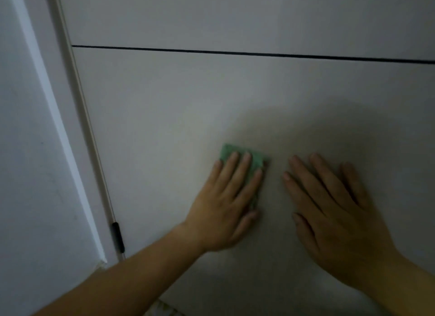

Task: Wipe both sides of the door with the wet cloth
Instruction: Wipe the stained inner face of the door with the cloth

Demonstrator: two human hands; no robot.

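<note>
Where the pale door (235, 92) fills most of the view, green cloth (255, 160) found pressed flat against its lower panel, below the thin dark groove (235, 52) running across the face. Cloth folded to a small pad; judged soft, limp and light, likely to bunch or slip if pressed at one edge only. Wetness not confirmable from this view. Best held under a flat palm with fingers spread over its whole area, as here, not pinched.

Left hand (226, 202) laid over the cloth, fingers extended and slightly fanned, thumb tucked at the lower right edge of the pad; no closed grasp, cloth trapped between palm and door. Upper corners of the cloth showing past the fingertips.

Right hand (334, 202) just beside, apart from the cloth, fingers straight and splayed, flat on or very near the bare door, holding nothing. Actual contact with the surface not certain. Judged to be steadying the door against the wiping pressure.

Door surface smooth and stiff, probably slippery once damp; no visible streaks or soil in the dim light. Dark hinge (117, 237) noted at the door's left edge, lower down, with the frame (58, 104) beyond it to the left.

Only one face visible. Progress judged partial: this side in hand, other side unassessable.
</note>
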